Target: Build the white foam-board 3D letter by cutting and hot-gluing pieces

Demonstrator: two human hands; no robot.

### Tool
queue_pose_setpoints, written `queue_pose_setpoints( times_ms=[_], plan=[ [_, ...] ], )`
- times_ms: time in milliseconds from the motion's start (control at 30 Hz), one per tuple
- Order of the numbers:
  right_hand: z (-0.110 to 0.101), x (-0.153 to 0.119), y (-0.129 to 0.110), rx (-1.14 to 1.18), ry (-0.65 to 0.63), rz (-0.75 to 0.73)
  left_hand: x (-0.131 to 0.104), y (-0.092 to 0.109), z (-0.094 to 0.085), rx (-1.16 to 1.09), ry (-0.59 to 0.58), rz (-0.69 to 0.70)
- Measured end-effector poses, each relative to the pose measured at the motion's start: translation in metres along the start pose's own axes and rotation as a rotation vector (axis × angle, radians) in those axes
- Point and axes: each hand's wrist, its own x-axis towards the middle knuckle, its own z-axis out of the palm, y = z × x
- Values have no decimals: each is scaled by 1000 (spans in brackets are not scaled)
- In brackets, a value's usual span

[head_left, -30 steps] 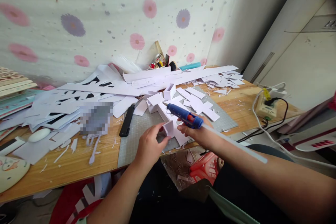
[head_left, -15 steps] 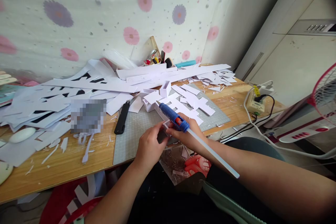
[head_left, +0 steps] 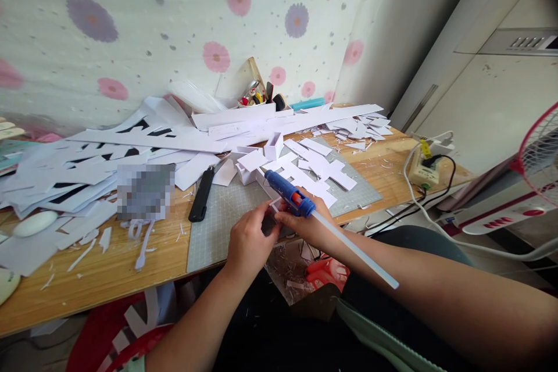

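Observation:
At the table's front edge, my left hand (head_left: 251,238) has its fingers closed on a small white board piece (head_left: 276,207). My right hand (head_left: 307,218) touches the same piece with its fingertips and also holds a blue glue gun (head_left: 288,190). A long translucent glue stick (head_left: 355,250) sticks out of the gun's rear, slanting down to the right. The gun's nozzle points up-left toward small white open boxes (head_left: 247,168) on the grey cutting mat (head_left: 213,238). The lower fingers of my right hand are hidden behind the gun.
A black utility knife (head_left: 202,195) lies on the mat's left edge. White board sheets and strips (head_left: 96,171) cover the table's left and back. A tool holder (head_left: 253,103) stands at the back. A power strip (head_left: 424,170) with cables is at the right.
The view has shifted very slightly. Both hands keep nearly the same pose, with the glue gun and the white piece still held.

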Motion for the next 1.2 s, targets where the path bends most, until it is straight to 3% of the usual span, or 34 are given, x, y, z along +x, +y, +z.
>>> queue_pose_setpoints(
  times_ms=[533,1200],
  plan=[
    [2,-1,2,-15,13,-1,1,-1,0,17,-8,2],
    [-1,-2,0,44,-13,-29,3,-3,-4,-92,-75,-109]
  ],
)
